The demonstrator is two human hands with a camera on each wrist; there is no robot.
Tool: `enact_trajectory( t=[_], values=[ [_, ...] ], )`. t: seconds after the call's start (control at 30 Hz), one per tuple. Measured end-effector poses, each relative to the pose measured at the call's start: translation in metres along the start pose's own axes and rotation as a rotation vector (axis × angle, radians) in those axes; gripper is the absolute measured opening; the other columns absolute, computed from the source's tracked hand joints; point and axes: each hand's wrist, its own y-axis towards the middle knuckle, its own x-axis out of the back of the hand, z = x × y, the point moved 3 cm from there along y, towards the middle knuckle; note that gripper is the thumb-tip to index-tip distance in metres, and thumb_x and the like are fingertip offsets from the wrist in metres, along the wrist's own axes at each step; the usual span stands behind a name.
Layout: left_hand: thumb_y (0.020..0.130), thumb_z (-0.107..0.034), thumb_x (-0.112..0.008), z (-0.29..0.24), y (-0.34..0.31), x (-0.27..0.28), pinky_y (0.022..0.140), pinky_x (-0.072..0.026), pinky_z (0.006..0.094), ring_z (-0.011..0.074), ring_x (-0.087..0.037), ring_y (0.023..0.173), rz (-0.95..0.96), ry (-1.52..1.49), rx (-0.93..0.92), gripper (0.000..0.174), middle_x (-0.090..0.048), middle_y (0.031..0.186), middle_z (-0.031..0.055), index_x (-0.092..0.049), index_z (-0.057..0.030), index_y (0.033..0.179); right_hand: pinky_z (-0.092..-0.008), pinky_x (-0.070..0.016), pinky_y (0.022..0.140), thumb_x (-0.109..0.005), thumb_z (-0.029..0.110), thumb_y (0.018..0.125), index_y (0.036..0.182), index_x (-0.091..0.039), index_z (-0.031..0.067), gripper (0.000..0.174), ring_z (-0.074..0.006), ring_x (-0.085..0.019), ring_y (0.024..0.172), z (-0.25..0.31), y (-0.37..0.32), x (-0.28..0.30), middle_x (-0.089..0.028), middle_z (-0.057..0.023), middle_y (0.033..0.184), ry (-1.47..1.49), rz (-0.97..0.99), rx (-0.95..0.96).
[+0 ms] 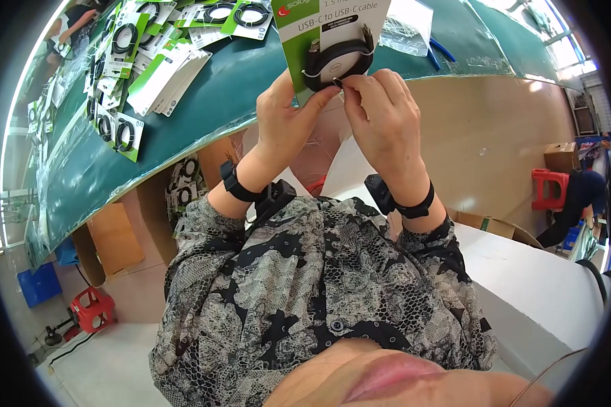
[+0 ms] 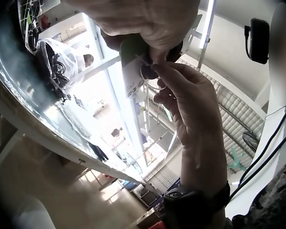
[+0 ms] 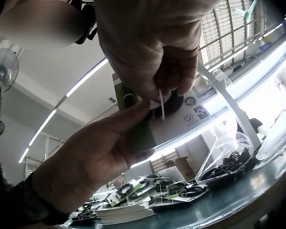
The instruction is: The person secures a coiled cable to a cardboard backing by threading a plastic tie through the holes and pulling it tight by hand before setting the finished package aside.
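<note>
Packing workshop: long green worktable (image 1: pixel 217 91) heaped with carded cables (image 1: pixel 123 39)

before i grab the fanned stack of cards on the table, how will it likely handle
The stack of cards will probably slide apart if gripped loosely, since its edges sit fanned and no band shows. Each card looks thin and flat, so likely light and a bit bendy.

The green counter (image 1: pixel 227 88) bears a heap of carded cables (image 1: pixel 123 39) on the left, a fanned stack of cards (image 1: pixel 171 76) against it, a clear bag of white ties (image 1: pixel 406 28), a blue-handled tool (image 1: pixel 444 51) beside that, and a bag of black cables (image 3: pixel 229 163).
</note>
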Motion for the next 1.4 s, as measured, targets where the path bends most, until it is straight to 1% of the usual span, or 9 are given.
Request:
enact_trajectory(
  t=[0.27, 0.4, 0.5, 0.8, 0.93, 1.07, 1.17, 1.3, 1.4],
  values=[
    [0.076, -0.008, -0.075, -0.001, 0.0, 0.0, 0.066, -0.05, 0.0294, 0.0224, -0.065, 0.074, 0.02, 0.011, 0.033, 0.029, -0.067, 0.089, 0.0115, -0.062, -0.0012, 0.101, -0.0349, -0.0473, 0.063, -0.067, -0.001, 0.073, 0.085, -0.063, 0.0034, 0.014, -0.0253, -0.056, 0.072, -0.001, -0.001, 0.0, -0.055, -0.0083, 0.077, -0.004, 0.03, 0.005],
    [0.075, -0.007, -0.074, -0.007, 0.001, 0.0, 0.064, -0.0498, 0.0313, 0.0257, -0.063, 0.073, 0.025, 0.108, -0.017, 0.026, -0.065, 0.087, 0.0114, -0.062, -0.0014, 0.097, -0.0355, -0.0474, 0.064, -0.066, -0.001, 0.074, 0.087, -0.063, 0.0033, 0.014, -0.0261, -0.057, 0.073, -0.002, -0.003, -0.003, -0.056, -0.0089, 0.079, -0.002, 0.051, 0.005],
    [0.075, -0.007, -0.074, -0.012, 0.001, -0.001, 0.063, -0.0493, 0.0336, 0.0284, -0.061, 0.074, 0.017, 0.211, -0.191, 0.024, -0.063, 0.085, 0.0111, -0.061, -0.0016, 0.094, -0.0364, -0.0475, 0.065, -0.065, -0.001, 0.076, 0.089, -0.062, 0.003, 0.014, -0.0272, -0.057, 0.075, -0.003, -0.005, -0.003, -0.057, -0.0096, 0.081, 0.035, 0.057, -0.008],
    [0.074, -0.007, -0.074, -0.011, -0.001, -0.002, 0.063, -0.0488, 0.0343, 0.0288, -0.06, 0.075, 0.029, 0.259, -0.271, 0.024, -0.063, 0.084, 0.0107, -0.06, -0.0019, 0.092, -0.0375, -0.0474, 0.066, -0.064, -0.002, 0.077, 0.092, -0.06, 0.0029, 0.016, -0.0288, -0.058, 0.077, -0.003, -0.004, -0.004, -0.058, -0.0106, 0.082, 0.035, 0.06, -0.028],
    [0.074, -0.008, -0.074, -0.01, -0.002, -0.001, 0.063, -0.0486, 0.0344, 0.0288, -0.059, 0.074, 0.03, 0.241, -0.218, 0.022, -0.063, 0.084, 0.0104, -0.06, -0.0022, 0.09, -0.0374, -0.0475, 0.065, -0.063, -0.002, 0.078, 0.093, -0.06, 0.0029, 0.016, -0.0294, -0.058, 0.075, -0.005, -0.006, -0.007, -0.058, -0.0112, 0.085, 0.06, 0.068, -0.024],
    [0.075, -0.007, -0.074, -0.008, -0.003, 0.0, 0.063, -0.049, 0.0326, 0.0267, -0.061, 0.073, 0.045, 0.23, -0.244, 0.023, -0.064, 0.084, 0.0112, -0.061, -0.0016, 0.092, -0.0368, -0.0477, 0.063, -0.064, -0.001, 0.078, 0.091, -0.06, 0.0023, 0.014, -0.0294, -0.059, 0.073, -0.009, -0.009, -0.009, -0.059, -0.0113, 0.085, 0.214, 0.027, -0.149],
    [0.076, -0.007, -0.073, 0.007, -0.005, 0.0, 0.064, -0.0492, 0.0301, 0.0232, -0.063, 0.072, 0.001, -0.001, 0.011, 0.024, -0.066, 0.085, 0.0115, -0.062, -0.001, 0.096, -0.036, -0.0478, 0.061, -0.066, 0.0, 0.078, 0.088, -0.06, 0.0019, 0.012, -0.0289, -0.059, 0.071, -0.006, -0.01, -0.01, -0.059, -0.0114, 0.083, 0.12, -0.011, -0.063],
    [0.077, -0.006, -0.073, 0.015, -0.006, 0.001, 0.064, -0.0494, 0.0287, 0.0209, -0.064, 0.071, -0.007, -0.041, 0.083, 0.024, -0.067, 0.087, 0.0118, -0.063, -0.0007, 0.098, -0.0346, -0.0484, 0.062, -0.066, 0.0, 0.077, 0.086, -0.061, 0.0019, 0.01, -0.0277, -0.06, 0.072, -0.007, -0.014, -0.009, -0.059, -0.0103, 0.079, 0.102, -0.014, -0.13],
    [0.078, -0.007, -0.072, 0.01, -0.005, 0.001, 0.065, -0.0494, 0.0282, 0.019, -0.063, 0.072, 0.05, 0.017, 0.016, 0.025, -0.067, 0.088, 0.0105, -0.061, 0.0001, 0.1, -0.0329, -0.049, 0.063, -0.065, -0.001, 0.078, 0.086, -0.062, 0.0024, 0.009, -0.0267, -0.06, 0.072, -0.008, -0.015, -0.012, -0.06, -0.0101, 0.081, 0.064, -0.005, -0.09]
  ],
)
